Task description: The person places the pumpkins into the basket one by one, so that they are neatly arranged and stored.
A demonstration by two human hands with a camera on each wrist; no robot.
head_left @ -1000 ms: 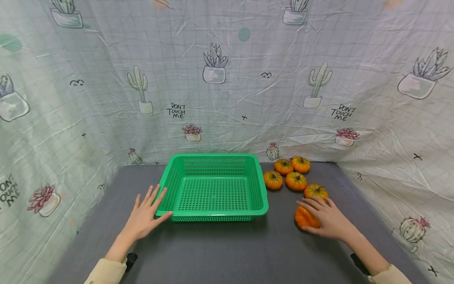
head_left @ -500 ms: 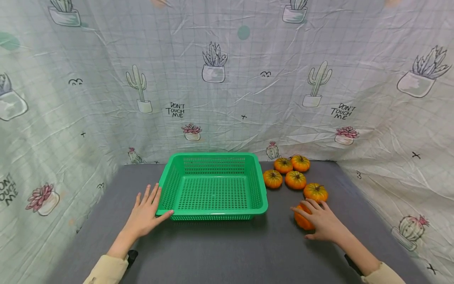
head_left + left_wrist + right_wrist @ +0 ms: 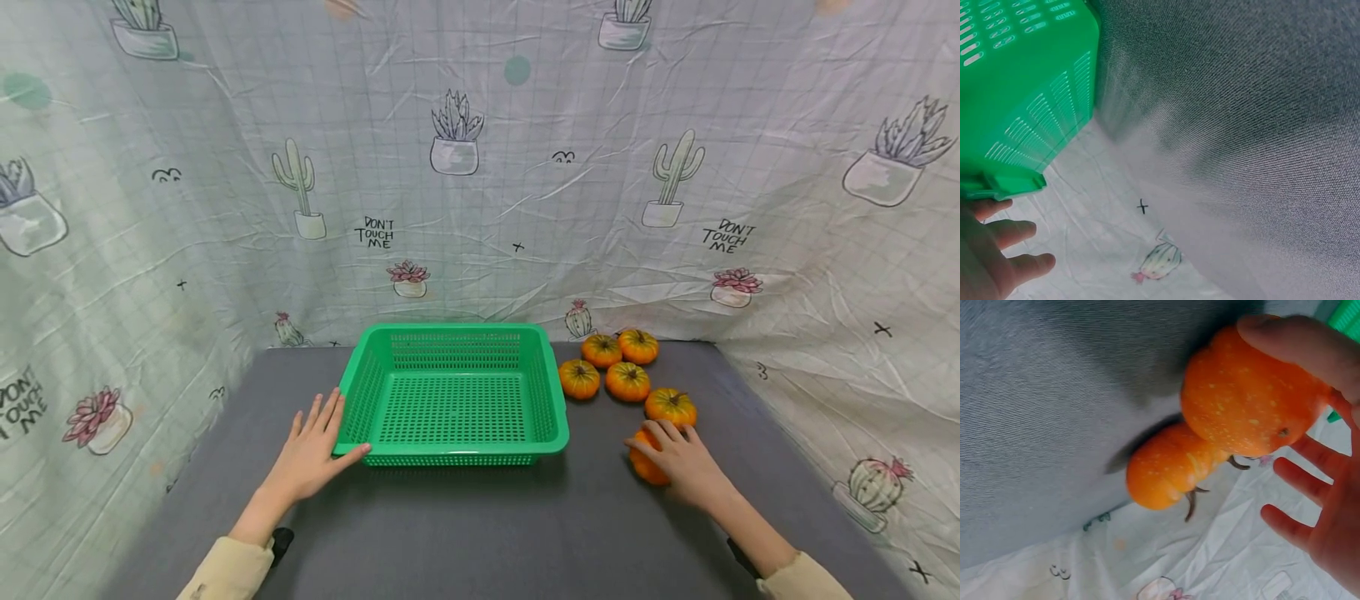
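Gripping the nearest pumpkin (image 3: pixel 650 467) right of the basket (image 3: pixel 453 408): right hand (image 3: pixel 686 468), fingers clamped on it; second pumpkin (image 3: pixel 671 409) just behind, four pumpkins (image 3: pixel 628 382) beyond; left hand (image 3: pixel 303 458), fingers apart, touching basket rim.

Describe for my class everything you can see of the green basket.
The green basket is rectangular, shiny and plastic-looking, with a broad smooth rim, sloping walls, and slots through walls and floor. It stands upright and open-topped on the grey tabletop, with nothing inside. The left hand lies at its near-left corner, apparently touching the rim. A pumpkin sits close by its right side; whether they touch is unclear.
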